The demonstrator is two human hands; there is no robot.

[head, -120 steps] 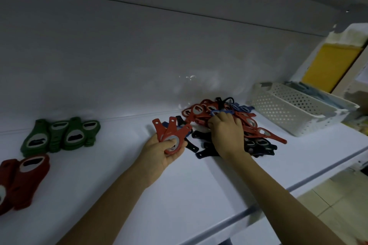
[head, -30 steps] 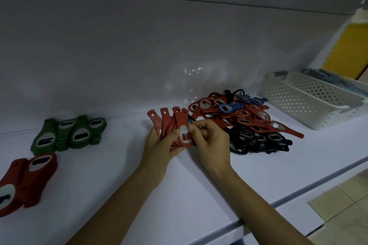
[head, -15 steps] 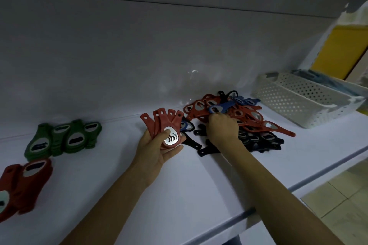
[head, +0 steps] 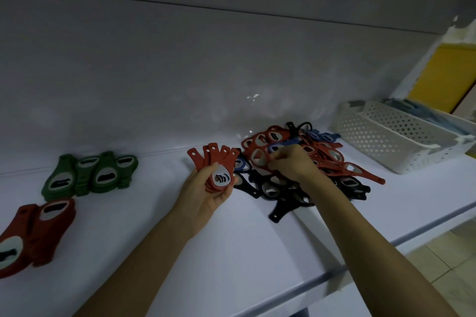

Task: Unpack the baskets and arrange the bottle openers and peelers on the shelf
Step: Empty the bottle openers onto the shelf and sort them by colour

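My left hand (head: 206, 194) grips a fanned stack of several flat red bottle openers (head: 215, 162) just above the white shelf (head: 231, 252). To its right lies a mixed pile of red, black and blue openers (head: 327, 159). My right hand (head: 291, 162) reaches into that pile with its fingers curled round a red opener (head: 257, 157) at the pile's left edge. A row of green openers (head: 95, 172) and a stack of dark red openers (head: 36, 231) lie at the shelf's left.
A white perforated basket (head: 391, 134) stands at the shelf's right end, with a second basket holding blue items (head: 422, 110) behind it. The shelf's back wall rises close behind the pile. A tiled floor (head: 438, 257) shows below the shelf's front edge.
My right hand left the red stack a second ago, went back into the pile and now closes on a red opener. My left hand keeps the fanned stack almost still.
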